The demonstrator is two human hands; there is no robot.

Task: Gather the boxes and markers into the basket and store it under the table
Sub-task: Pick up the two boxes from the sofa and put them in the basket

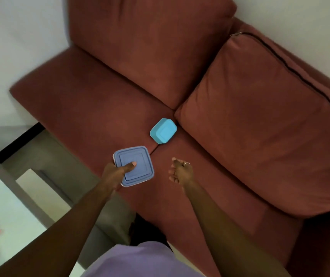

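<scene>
Gathering boxes: left hand point(118, 172) grips the blue box point(140, 170); the released right hand point(181, 172) should next take the turquoise box point(163, 130) just beyond it.

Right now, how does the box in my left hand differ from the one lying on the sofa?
Your left hand grips the purple box, thumb on its lid; the turquoise box lies untouched on the sofa seat. The purple box looks larger, flatter and square; the turquoise box looks smaller and more oblong. Both are plastic with rounded corners.
</scene>
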